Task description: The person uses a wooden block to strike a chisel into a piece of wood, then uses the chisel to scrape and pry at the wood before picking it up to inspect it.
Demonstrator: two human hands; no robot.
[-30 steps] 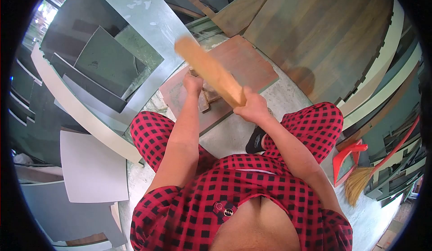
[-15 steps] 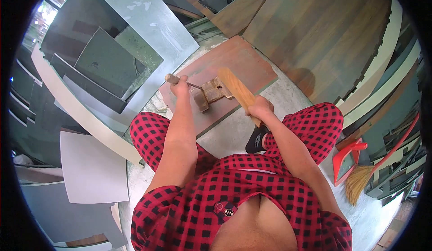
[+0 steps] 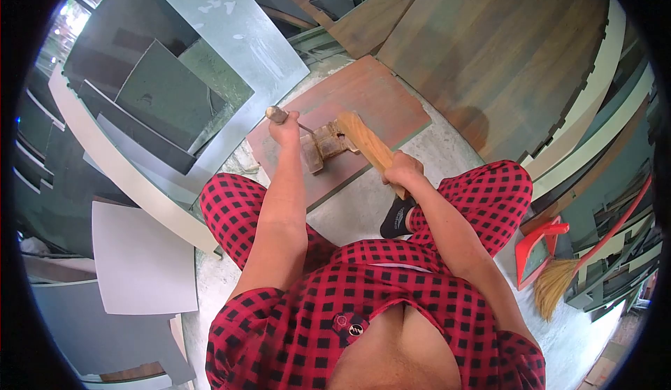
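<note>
My left hand [image 3: 284, 130] is wrapped round the handle of a chisel [image 3: 277, 114], whose thin metal shaft slants down to a brown block [image 3: 327, 143]. The block lies on a reddish board [image 3: 384, 96] on the floor and has a small dark notch. In my right hand [image 3: 404, 170] is a flat wooden mallet [image 3: 367, 140]; its far end is over the right side of the block. Whether the mallet touches the block I cannot tell.
A red dustpan [image 3: 537, 250] and a straw broom [image 3: 554, 289] are at the right. Large brown panels [image 3: 482, 47] lie ahead. Grey and white sheets [image 3: 145, 257] stand at the left. A foot in a black sock [image 3: 395, 220] is near the board.
My left hand and the chisel have shifted slightly to the right, and the handle is tilted a little differently. The mallet's far end has moved slightly down toward me.
</note>
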